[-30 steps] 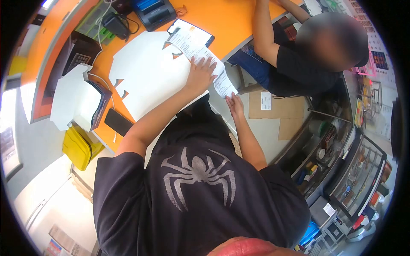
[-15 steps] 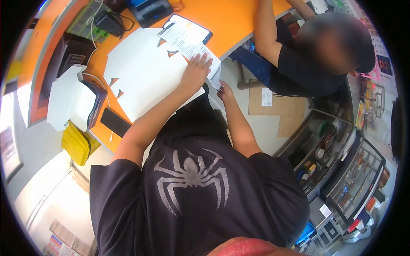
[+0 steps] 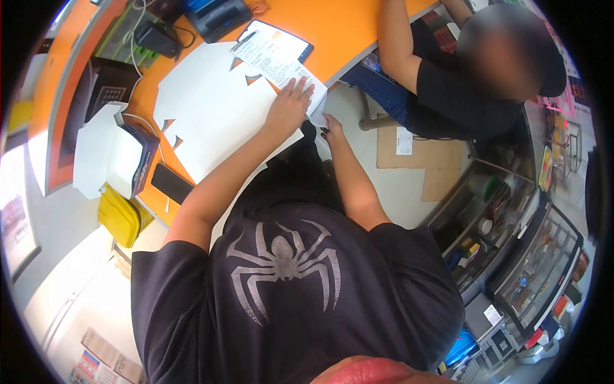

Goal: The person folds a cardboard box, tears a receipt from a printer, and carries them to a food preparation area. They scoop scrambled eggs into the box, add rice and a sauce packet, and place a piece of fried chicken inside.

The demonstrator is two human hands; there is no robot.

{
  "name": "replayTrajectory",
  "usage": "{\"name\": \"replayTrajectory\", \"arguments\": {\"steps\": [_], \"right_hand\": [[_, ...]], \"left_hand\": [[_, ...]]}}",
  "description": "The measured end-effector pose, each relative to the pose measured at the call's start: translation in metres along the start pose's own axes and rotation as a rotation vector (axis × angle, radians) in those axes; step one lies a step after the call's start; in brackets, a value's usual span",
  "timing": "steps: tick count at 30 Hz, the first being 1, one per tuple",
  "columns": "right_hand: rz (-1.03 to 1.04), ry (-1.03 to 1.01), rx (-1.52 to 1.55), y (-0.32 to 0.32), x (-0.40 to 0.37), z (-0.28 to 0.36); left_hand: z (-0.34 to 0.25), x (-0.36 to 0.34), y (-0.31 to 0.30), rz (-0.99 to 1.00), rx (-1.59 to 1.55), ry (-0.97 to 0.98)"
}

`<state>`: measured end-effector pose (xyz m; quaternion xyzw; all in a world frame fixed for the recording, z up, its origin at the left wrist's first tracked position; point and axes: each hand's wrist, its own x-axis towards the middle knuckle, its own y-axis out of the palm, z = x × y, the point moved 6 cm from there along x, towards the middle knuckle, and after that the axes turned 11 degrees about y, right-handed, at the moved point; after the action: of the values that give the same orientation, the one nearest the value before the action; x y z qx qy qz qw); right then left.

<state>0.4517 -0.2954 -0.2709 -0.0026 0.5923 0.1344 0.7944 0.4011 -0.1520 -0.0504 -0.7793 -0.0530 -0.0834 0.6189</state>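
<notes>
A long printed paper receipt [image 3: 272, 63] lies at the table's edge, its upper end over a white-screened phone or tablet [image 3: 298, 46]. My left hand [image 3: 286, 110] rests flat on the receipt, fingers spread. Close beside it, just past the edge, my right hand [image 3: 331, 128] pinches the receipt's lower end, which bends downward. Under my left forearm spreads a large white die-cut card sheet [image 3: 211, 115] with small notches along its sides.
A dark phone [image 3: 171, 184] lies on the orange table [image 3: 339, 32]. Behind the sheet stand a black device [image 3: 220, 19] and an adapter [image 3: 158, 37]. A folded white-and-dark box [image 3: 118, 150] sits left, above a yellow bin [image 3: 119, 216]. A person in black [image 3: 467, 102] sits at the right.
The view has shifted slightly. My left hand stays flat on the receipt, and my right hand still grips its lower end, now a little nearer the table edge.
</notes>
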Motion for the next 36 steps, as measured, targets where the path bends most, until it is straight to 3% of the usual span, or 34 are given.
{"name": "replayTrajectory", "arguments": {"steps": [5,11,17,18,21,23,25,27,29,30,32,36], "right_hand": [[0.054,0.050,0.008,-0.013,0.045,-0.010],[0.129,-0.041,0.207,-0.008,0.033,-0.013],[0.225,0.024,0.205,0.020,0.027,-0.015],[0.198,0.056,0.175,0.019,0.051,-0.022],[-0.164,0.091,-0.110,-0.008,0.077,-0.056],[-0.490,-0.586,-1.667,-0.039,0.125,-0.072],[-0.682,-0.322,-0.535,-0.078,0.036,-0.060],[-0.750,-0.576,-0.673,-0.069,-0.043,-0.016],[-0.452,-1.036,-0.670,-0.043,-0.105,0.023],[-0.332,-1.152,-0.760,-0.024,-0.133,0.037],[-0.073,-1.367,-0.939,0.012,-0.185,0.048],[0.150,-1.548,-1.171,0.061,-0.216,0.051]], "left_hand": [[-0.008,0.004,-0.004,0.059,0.079,-0.008],[-0.007,0.004,0.007,0.094,0.158,-0.006],[-0.007,0.004,0.004,0.098,0.118,-0.006],[-0.008,0.004,0.003,0.098,0.099,-0.012],[-0.009,0.005,0.005,0.096,0.130,-0.002],[-0.008,0.006,0.005,0.100,0.158,0.004],[-0.010,0.008,0.001,0.076,0.142,-0.001],[-0.007,0.008,-0.002,0.057,0.109,-0.017],[-0.002,0.010,-0.005,0.042,0.058,-0.043],[0.001,0.013,-0.015,0.027,0.006,-0.088],[0.002,0.017,-0.027,0.000,-0.071,-0.107],[0.008,0.021,-0.050,0.089,-0.412,-0.262]]}}
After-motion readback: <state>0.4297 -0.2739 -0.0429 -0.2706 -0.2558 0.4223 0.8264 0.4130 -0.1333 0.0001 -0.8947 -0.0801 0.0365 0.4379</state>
